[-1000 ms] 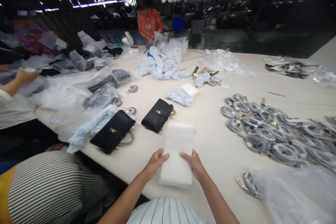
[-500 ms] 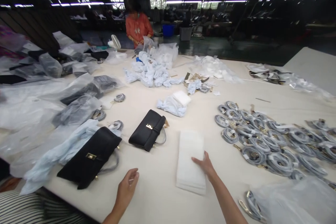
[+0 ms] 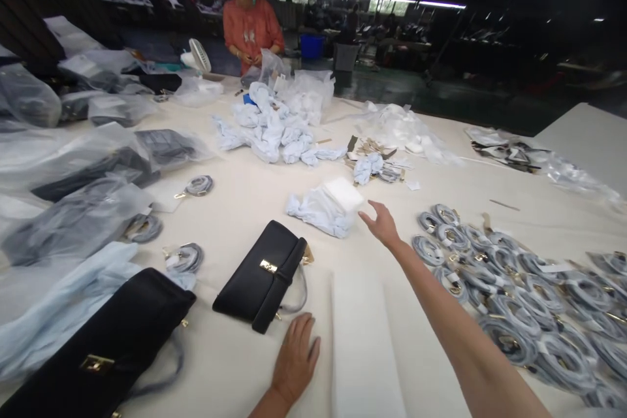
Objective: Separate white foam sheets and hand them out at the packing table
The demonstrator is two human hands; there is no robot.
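Observation:
My right hand is stretched forward, thumb and fingers apart, just right of a small white folded sheet. That sheet lies on a crumpled pale-blue wrapping. Palm down on the table, my left hand has its fingers extended and holds nothing. It lies between a black handbag with a gold clasp and grey handle, and a long white soft sheet. A second black handbag is at the lower left, cut by the frame edge, partly on light-blue material.
Many coiled grey straps with gold hooks cover the right side. Plastic-bagged items are heaped at the left. Crumpled pale-blue wrappings and clear plastic lie farther back. A person in an orange top stands across the table.
My right hand has left the long white sheet and moved forward to beside the small folded one. My left hand has shifted right and flattened. The view has moved closer to the handbags.

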